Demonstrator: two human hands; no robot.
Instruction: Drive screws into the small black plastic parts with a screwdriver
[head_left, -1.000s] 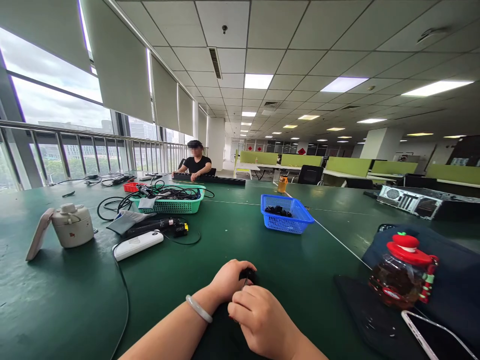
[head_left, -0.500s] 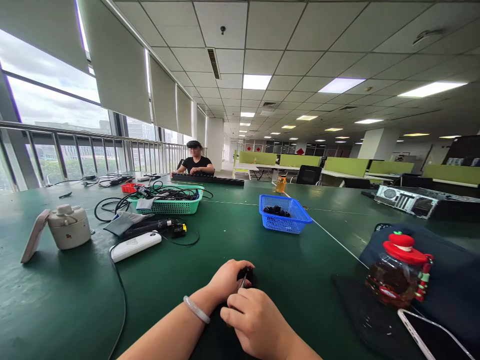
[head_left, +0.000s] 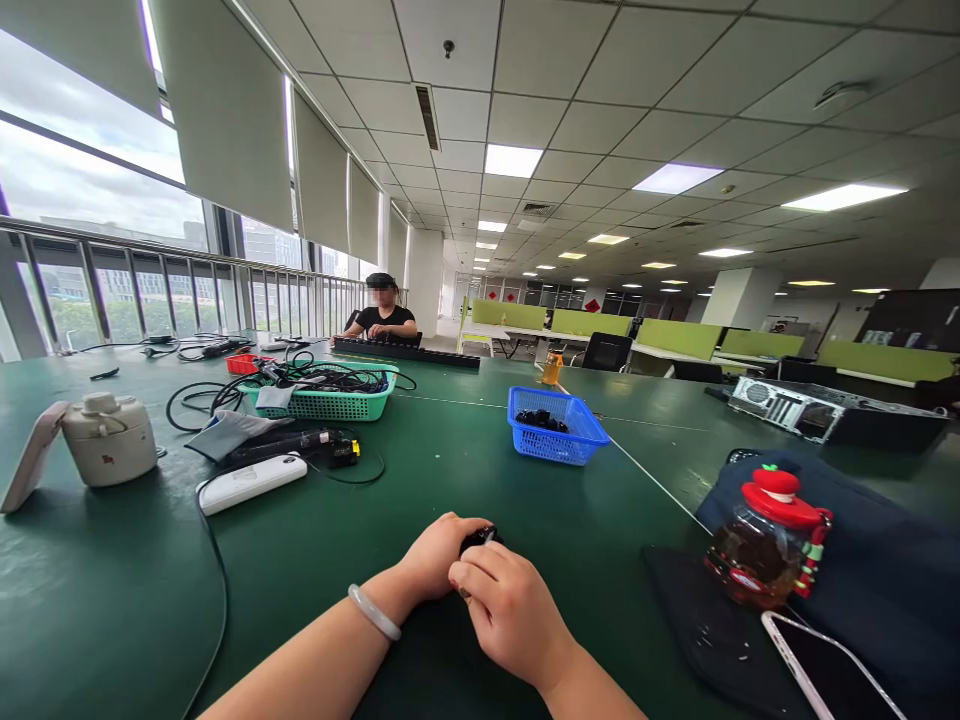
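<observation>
My left hand (head_left: 439, 555), with a pale bangle at its wrist, is closed round a small black part (head_left: 478, 537) low over the table. Only the part's upper edge shows between thumb and fingers, so its kind is unclear. Pressed close against it, my right hand (head_left: 502, 600) is closed in a pinch on a slim metal tool. The fingers cover most of that tool, and its working end meets the black part. Beyond both hands stands a blue plastic basket (head_left: 559, 442) with several small black pieces (head_left: 541, 420) in it.
Left on the green table (head_left: 420, 470) are a green basket (head_left: 337, 405) of cables, a white power bank-like block (head_left: 253, 484) and a cream bottle (head_left: 112, 440). Right: a red-lidded jar (head_left: 759, 555), a phone (head_left: 832, 670) and a computer case (head_left: 832, 410). A person (head_left: 382, 318) sits opposite.
The view has shifted slightly. My right hand has drawn closer over the black part, so the tool's metal shaft, visible before, is now mostly covered.
</observation>
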